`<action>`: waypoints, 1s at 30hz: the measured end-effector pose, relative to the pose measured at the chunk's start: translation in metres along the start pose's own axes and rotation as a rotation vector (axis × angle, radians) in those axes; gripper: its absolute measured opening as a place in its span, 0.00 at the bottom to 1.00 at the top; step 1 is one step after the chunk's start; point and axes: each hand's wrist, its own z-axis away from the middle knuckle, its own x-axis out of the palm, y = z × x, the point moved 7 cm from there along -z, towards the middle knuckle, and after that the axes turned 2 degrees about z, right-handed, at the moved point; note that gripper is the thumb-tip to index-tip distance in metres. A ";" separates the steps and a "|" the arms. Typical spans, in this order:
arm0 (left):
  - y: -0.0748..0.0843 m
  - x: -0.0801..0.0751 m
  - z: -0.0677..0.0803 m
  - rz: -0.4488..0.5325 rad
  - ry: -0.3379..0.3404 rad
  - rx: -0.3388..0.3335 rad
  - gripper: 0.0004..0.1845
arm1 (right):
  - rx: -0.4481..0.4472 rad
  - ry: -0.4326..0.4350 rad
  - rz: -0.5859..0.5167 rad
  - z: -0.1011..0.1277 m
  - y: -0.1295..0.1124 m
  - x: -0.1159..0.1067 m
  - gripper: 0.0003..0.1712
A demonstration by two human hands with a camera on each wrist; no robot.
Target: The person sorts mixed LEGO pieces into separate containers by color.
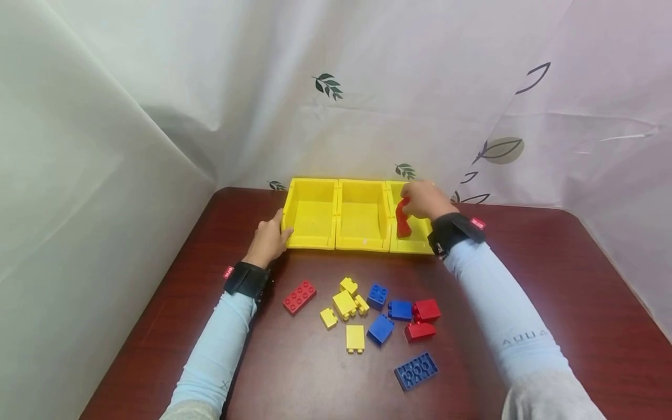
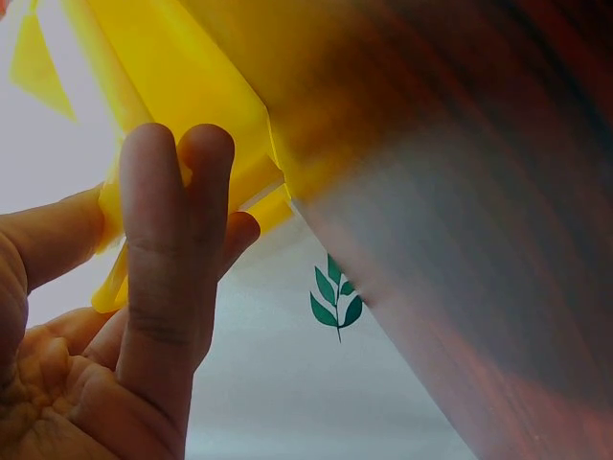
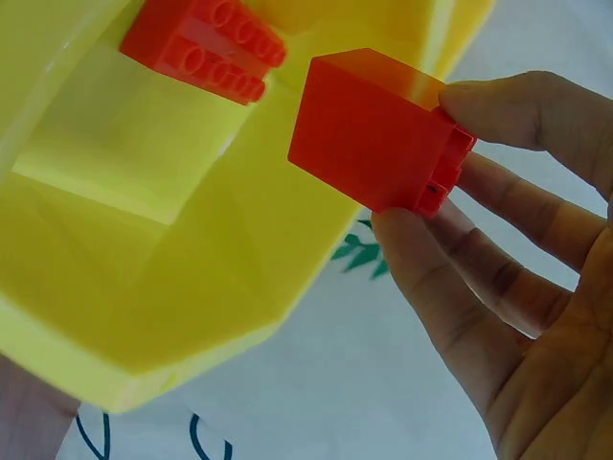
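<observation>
1. A red brick (image 3: 374, 129) is pinched between the thumb and fingers of the right hand (image 1: 426, 200), held over the right bin (image 1: 415, 242) of three yellow bins standing in a row.
2. The right wrist view shows a second red brick (image 3: 203, 46) already lying inside that bin, studs toward the camera.
3. The middle bin (image 1: 364, 219) sits just beside it, and the left bin (image 1: 311, 214) beyond that, the three touching side by side at the far edge of the table (image 1: 551, 280).
4. The left hand (image 1: 269, 240) presses against the outer corner of the left bin, its fingers straight, so that grip is released.
5. Nearer the person, loose bricks lie on the table: a flat red one (image 1: 299, 297), a yellow cluster (image 1: 345, 303), blue ones (image 1: 380, 328), two more red ones (image 1: 425, 310) and a flat blue plate (image 1: 416, 370).
</observation>
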 end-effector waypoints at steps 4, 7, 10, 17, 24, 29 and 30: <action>0.001 0.000 0.000 0.003 0.010 0.006 0.36 | 0.038 -0.048 -0.017 -0.013 0.002 0.008 0.23; 0.001 0.000 0.000 0.005 0.014 0.003 0.36 | 0.042 -0.066 -0.021 -0.020 0.006 0.016 0.23; 0.001 0.000 0.001 0.005 0.007 -0.003 0.36 | 0.047 -0.067 -0.013 -0.024 0.010 0.022 0.23; 0.003 -0.001 -0.001 0.001 0.006 -0.003 0.36 | 0.039 -0.036 -0.009 -0.027 0.012 0.023 0.22; 0.002 0.000 0.001 0.011 -0.007 -0.013 0.36 | 0.024 -0.046 0.003 -0.024 0.013 0.023 0.21; 0.004 -0.003 0.002 0.019 0.003 -0.012 0.36 | 0.021 -0.023 0.017 -0.015 0.014 0.016 0.25; 0.004 -0.003 0.002 0.021 0.003 -0.012 0.36 | 0.016 -0.017 0.020 -0.012 0.013 0.014 0.26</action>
